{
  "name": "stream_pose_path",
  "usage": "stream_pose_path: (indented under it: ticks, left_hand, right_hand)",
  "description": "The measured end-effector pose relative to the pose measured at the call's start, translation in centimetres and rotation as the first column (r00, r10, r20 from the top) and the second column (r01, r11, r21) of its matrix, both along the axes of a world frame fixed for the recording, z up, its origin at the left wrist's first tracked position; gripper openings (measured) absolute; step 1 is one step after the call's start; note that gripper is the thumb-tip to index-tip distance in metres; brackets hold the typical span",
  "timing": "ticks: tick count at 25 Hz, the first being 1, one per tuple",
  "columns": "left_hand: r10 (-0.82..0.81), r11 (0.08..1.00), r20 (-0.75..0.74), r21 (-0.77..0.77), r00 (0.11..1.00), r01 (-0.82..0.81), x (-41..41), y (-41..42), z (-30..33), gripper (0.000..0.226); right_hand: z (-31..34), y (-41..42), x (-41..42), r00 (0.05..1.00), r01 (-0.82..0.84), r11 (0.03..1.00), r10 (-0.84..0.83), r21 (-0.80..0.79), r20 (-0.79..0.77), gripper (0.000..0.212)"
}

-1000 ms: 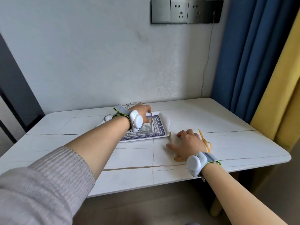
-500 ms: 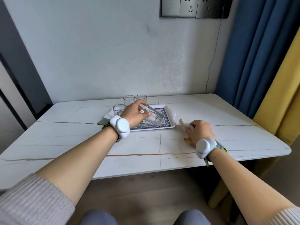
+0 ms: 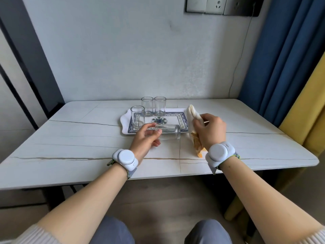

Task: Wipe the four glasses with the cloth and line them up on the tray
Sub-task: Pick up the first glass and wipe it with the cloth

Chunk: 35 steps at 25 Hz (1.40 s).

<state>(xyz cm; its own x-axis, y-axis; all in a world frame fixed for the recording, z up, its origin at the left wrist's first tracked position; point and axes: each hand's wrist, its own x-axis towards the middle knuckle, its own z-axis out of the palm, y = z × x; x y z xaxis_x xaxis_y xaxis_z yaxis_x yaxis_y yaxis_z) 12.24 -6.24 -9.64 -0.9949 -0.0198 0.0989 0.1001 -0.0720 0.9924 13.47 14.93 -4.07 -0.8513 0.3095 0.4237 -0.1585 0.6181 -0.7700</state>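
Right now we hold one glass (image 3: 168, 131) on its side in our left hand (image 3: 145, 140), just below the middle of the frame; the grip closes round its open end, thumb on top and fingers curled beneath, and the thick base points toward the right of the frame. It hangs over the near edge of the tray (image 3: 124, 120), whether touching it or not we cannot tell.

Our right hand (image 3: 210, 130), just right of centre, grips the cloth (image 3: 193, 114): a pale bunched fold rises out of the fist toward the upper left, and an orange-yellow end hangs below the palm, near the table (image 3: 70, 147). Cloth and held glass sit near each other but apart.

Three more glasses stand upright near the middle of the frame. One glass at the left (image 3: 137, 117) stands over the tray's left part. The two rear glasses (image 3: 153, 105) stand side by side along the tray's far edge; whether they sit on the tray or just behind it on the table we cannot tell.

Both our wrists carry white round wrist devices (image 3: 125, 157). At the right of the frame hang a blue curtain (image 3: 281, 59) and a yellow curtain (image 3: 309, 106), and a row of wall sockets (image 3: 221, 5) shows at the top.
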Motion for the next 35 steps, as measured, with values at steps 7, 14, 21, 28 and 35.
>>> stream_pose_path:
  ticks: [7, 14, 21, 28, 35]
  left_hand:
    - [-0.045, 0.965, 0.083, 0.261, 0.996, 0.022, 1.2, 0.1, 0.0, 0.021]
    - [-0.089, 0.951, 0.096, 0.305, 0.991, 0.056, 1.0, -0.2, -0.1, 0.017]
    - [-0.149, 0.906, 0.044, 0.405, 0.988, 0.119, 1.0, -0.7, -0.4, 0.026]
    - [-0.155, 0.952, -0.123, 0.245, 0.980, 0.182, 1.0, -0.8, -1.2, 0.045]
    - [-0.105, 0.915, 0.021, 0.394, 0.994, 0.088, 0.9, -0.5, -0.6, 0.039]
  right_hand:
    - [-1.2, -4.3, 0.0, 0.985, -0.174, 0.981, 0.174, -0.091, -0.010, 0.018]
    - [-2.6, -4.5, -0.2, 0.845, -0.510, 0.822, 0.534, -0.253, 0.028, 0.031]
    - [-2.5, -5.6, -0.9, 0.810, -0.562, 0.772, 0.587, -0.295, -0.006, 0.027]
    - [-2.5, -5.7, -1.2, 0.891, -0.363, 0.803, 0.448, -0.473, 0.076, 0.029]
    - [-2.5, -5.9, -0.7, 0.886, -0.429, 0.729, 0.455, -0.534, -0.090, 0.030]
